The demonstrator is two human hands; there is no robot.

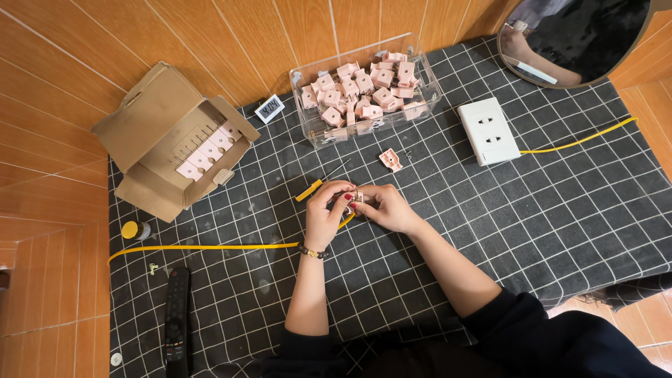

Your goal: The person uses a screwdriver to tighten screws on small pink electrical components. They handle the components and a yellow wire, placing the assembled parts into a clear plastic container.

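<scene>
We see our left hand (324, 213) and right hand (386, 208) meet, fingers pinched shut on one small pink plug part (355, 197) — yellow screwdriver (320, 182) just beside, on the checked cloth (532, 210).

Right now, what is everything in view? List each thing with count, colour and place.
clear plastic bin: one, full of pink parts, top centre
cardboard box: one, brown, open, pink parts inside, upper left
wall socket: one, white, right of bin
yellow cable: one, across the cloth
screwdriver: one, yellow handle, by hands
loose pink part: one, below bin
remote: one, black, lower left
checked cloth: one, dark
mirror: one, round, top right
left hand, right hand: together on a small part
</scene>
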